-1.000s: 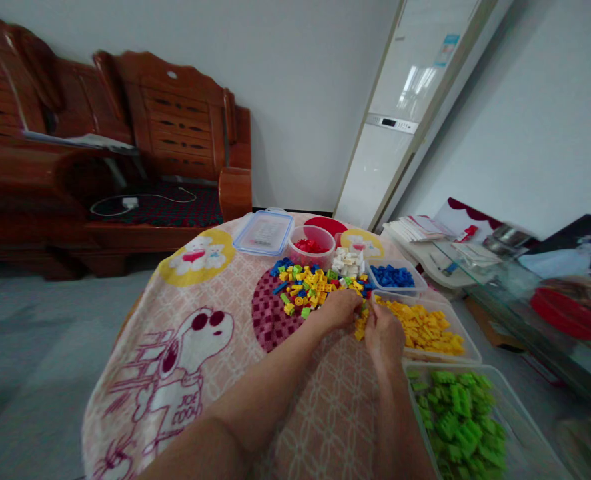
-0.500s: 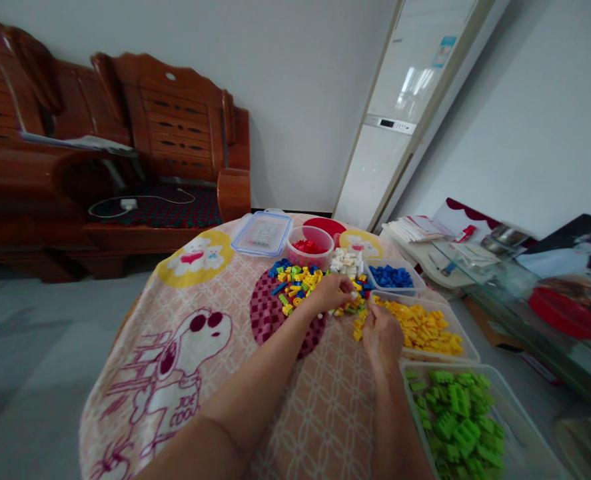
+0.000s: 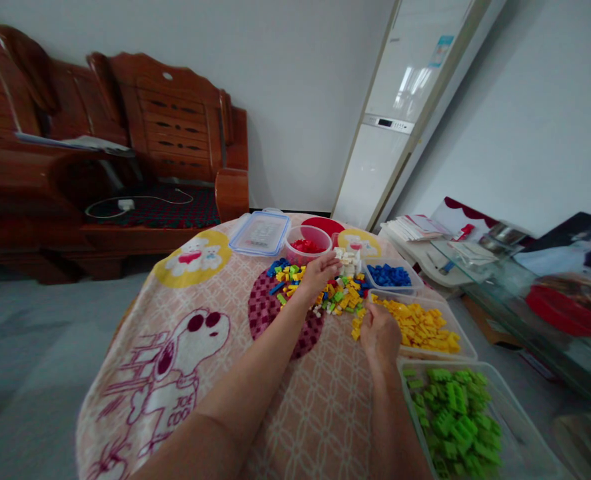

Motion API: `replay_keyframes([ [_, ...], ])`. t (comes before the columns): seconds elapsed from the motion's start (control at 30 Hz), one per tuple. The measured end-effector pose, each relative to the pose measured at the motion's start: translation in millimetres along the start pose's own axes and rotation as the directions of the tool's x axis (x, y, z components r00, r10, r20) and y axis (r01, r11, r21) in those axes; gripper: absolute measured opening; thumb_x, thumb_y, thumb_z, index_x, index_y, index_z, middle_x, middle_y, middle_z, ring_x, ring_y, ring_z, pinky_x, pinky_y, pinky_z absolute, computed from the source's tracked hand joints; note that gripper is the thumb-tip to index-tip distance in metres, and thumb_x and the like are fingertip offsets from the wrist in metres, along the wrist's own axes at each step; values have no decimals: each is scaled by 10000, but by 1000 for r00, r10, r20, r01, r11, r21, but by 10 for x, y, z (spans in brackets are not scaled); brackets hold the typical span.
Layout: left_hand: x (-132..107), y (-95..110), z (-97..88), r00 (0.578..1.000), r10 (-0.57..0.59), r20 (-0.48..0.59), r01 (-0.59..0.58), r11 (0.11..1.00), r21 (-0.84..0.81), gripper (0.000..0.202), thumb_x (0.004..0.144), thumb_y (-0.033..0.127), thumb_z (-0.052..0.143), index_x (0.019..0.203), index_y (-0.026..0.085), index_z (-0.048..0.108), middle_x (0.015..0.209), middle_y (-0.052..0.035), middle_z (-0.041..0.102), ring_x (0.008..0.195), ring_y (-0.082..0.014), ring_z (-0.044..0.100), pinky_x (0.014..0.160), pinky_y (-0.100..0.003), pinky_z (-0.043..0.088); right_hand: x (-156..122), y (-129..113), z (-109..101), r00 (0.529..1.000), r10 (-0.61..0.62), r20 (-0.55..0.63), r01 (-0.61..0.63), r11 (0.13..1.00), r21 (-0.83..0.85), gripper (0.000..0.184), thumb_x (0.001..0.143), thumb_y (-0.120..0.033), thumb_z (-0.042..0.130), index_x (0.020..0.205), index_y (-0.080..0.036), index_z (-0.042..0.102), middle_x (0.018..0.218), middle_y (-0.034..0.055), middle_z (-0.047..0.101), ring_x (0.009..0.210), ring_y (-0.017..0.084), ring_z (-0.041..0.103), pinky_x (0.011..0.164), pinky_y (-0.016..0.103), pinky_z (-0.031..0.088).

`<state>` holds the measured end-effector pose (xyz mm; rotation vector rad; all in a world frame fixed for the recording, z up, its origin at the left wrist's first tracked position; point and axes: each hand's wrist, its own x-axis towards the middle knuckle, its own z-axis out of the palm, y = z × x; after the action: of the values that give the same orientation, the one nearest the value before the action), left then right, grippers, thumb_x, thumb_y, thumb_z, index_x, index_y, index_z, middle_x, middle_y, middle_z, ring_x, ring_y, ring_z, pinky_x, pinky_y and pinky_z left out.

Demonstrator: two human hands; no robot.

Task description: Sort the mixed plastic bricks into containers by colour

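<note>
My left hand [image 3: 320,273] reaches over the mixed pile to the near left edge of a heap of white toy bricks [image 3: 348,261]. Its fingers are drawn together around a white brick, hard to tell apart from the heap behind. Below lie loose toy bricks [image 3: 346,293] in yellow, green, blue and white. My right hand [image 3: 381,331] is closed, thumb against fingers, by the near left corner of the clear box of yellow bricks [image 3: 418,325]. Whatever its fingertips hold is hidden. A few yellow bricks [image 3: 357,324] lie just left of it.
A round tub [image 3: 309,244] holds red bricks, and a small box of blue bricks [image 3: 389,275] stands at right. Green bricks [image 3: 460,413] fill a near-right box. A blue-rimmed lid [image 3: 260,233] lies at the back of the patterned tablecloth [image 3: 320,400]. A glass table [image 3: 505,300] stands beyond.
My left hand has moved left and away from me, from beside my right hand to the white heap, carrying a white brick. My right hand has stayed almost in place.
</note>
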<state>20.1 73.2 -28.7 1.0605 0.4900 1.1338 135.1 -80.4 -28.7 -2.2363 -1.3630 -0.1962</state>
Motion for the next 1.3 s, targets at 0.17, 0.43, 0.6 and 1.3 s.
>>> replay_keyframes([
  [0.17, -30, 156, -62, 991, -70, 110, 7, 870, 494, 219, 745, 180, 662, 944, 117, 730, 702, -27, 708, 597, -117, 637, 637, -237, 523, -4, -2, 2, 1000, -6, -10, 5, 1000, -15, 329, 899, -125, 462, 1096, -161, 723, 1059, 99, 724, 932, 182, 643, 792, 243, 411],
  [0.43, -210, 294, 113, 943, -183, 277, -232, 235, 944, 167, 710, 137, 618, 766, 171, 772, 691, -17, 716, 696, -148, 645, 684, -220, 471, 0, -5, 2, 1000, -9, 6, 9, 1000, -12, 327, 901, -132, 467, 1112, -150, 716, 1064, 101, 721, 937, 192, 636, 800, 257, 401],
  [0.6, -223, 176, 154, 944, -134, 302, -268, 227, 936, 203, 733, 121, 591, 785, 188, 776, 784, -52, 737, 731, -169, 646, 726, -250, 472, -6, -11, -2, 1000, -7, -2, 7, 1000, -13, 328, 902, -134, 457, 1101, -147, 717, 1075, 105, 719, 934, 182, 637, 796, 245, 398],
  [1.3, -286, 119, 218, 955, -174, 241, -197, 235, 952, 124, 590, 64, 697, 561, 178, 658, 657, -62, 658, 790, -243, 662, 788, -322, 504, -4, 16, 26, 1000, -7, -1, 7, 1000, -9, 332, 913, -153, 451, 1117, -154, 713, 1053, 94, 723, 922, 177, 632, 797, 250, 386],
])
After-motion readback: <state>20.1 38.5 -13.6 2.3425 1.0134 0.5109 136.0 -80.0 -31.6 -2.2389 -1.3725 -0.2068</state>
